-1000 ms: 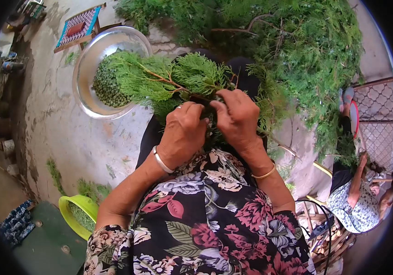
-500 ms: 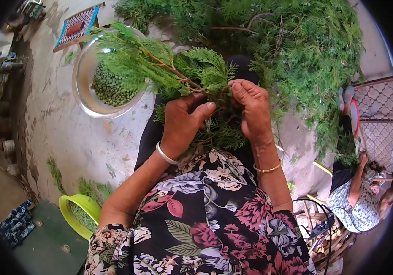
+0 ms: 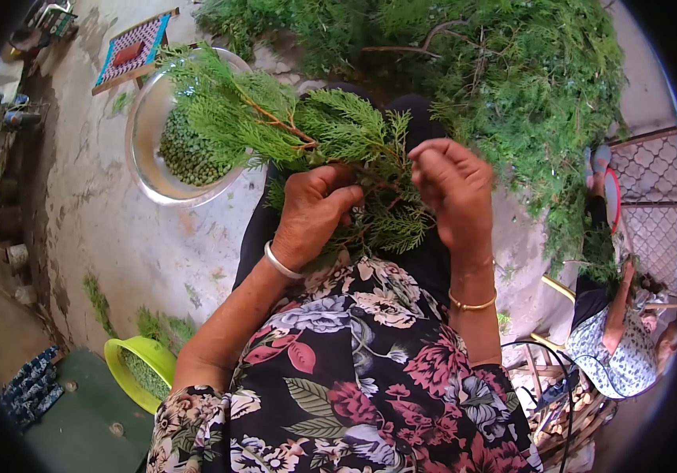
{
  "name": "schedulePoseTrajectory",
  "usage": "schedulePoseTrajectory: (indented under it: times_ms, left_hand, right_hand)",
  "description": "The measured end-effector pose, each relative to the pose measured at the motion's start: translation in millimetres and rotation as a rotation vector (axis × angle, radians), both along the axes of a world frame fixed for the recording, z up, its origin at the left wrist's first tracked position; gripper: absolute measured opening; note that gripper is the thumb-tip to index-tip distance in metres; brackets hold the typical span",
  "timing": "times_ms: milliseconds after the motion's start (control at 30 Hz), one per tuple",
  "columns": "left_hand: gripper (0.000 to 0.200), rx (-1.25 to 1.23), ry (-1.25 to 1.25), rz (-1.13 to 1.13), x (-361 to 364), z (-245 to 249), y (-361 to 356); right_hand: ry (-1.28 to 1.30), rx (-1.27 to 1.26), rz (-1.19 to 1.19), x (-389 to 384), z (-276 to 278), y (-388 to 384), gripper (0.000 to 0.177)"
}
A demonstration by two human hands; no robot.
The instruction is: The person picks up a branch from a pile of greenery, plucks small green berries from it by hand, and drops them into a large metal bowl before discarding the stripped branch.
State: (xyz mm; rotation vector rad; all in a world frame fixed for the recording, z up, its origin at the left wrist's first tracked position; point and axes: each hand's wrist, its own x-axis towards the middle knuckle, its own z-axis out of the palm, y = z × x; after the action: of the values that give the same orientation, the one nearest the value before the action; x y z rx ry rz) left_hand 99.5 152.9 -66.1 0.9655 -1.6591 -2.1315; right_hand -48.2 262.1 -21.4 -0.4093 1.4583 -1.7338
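My left hand (image 3: 316, 209) is closed around the woody stem of a cypress branch (image 3: 295, 130), whose leafy sprays spread above and below it over my lap. Just right of these sprays, my right hand (image 3: 455, 189) is raised with its fingers curled and pinched together, slightly blurred. Whatever it may hold is too small to make out. Beyond the branch's left tip stands a wide metal basin (image 3: 139, 169), partly covered by the foliage. Small green cones (image 3: 188, 150) lie in it.
A large heap of cut cypress greenery (image 3: 527, 94) covers the ground ahead and right. A yellow-green bowl (image 3: 117, 374) with small green pieces stands at lower left, near a woven stool (image 3: 133, 51) farther up. Another person (image 3: 610, 347) sits at right by a patterned metal gate (image 3: 650, 221).
My right hand has moved right and slightly down, away from the branch's stem. My left hand has shifted a little left and down, still gripping the branch.
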Motion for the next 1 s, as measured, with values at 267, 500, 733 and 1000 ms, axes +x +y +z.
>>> schedulePoseTrajectory:
  times_ms: [267, 500, 733, 1000]
  left_hand:
    - [0.022, -0.019, 0.004, -0.042, 4, 2, 0]
    - [0.021, -0.132, 0.002, 0.003, 5, -7, 3]
    - [0.023, -0.269, -0.045, -0.106, -2, -7, 2]
    - [0.021, -0.341, -0.005, -0.073, -9, -3, 7]
  right_hand:
    - [1.289, 0.129, 0.147, 31, -39, 1, 0.025]
    - [1.257, 0.053, 0.070, 29, -57, -5, 0.021]
    - [-0.324, -0.088, -0.066, 0, -31, 1, 0.012]
    - [-0.186, -0.059, -0.089, 12, -32, 15, 0.011]
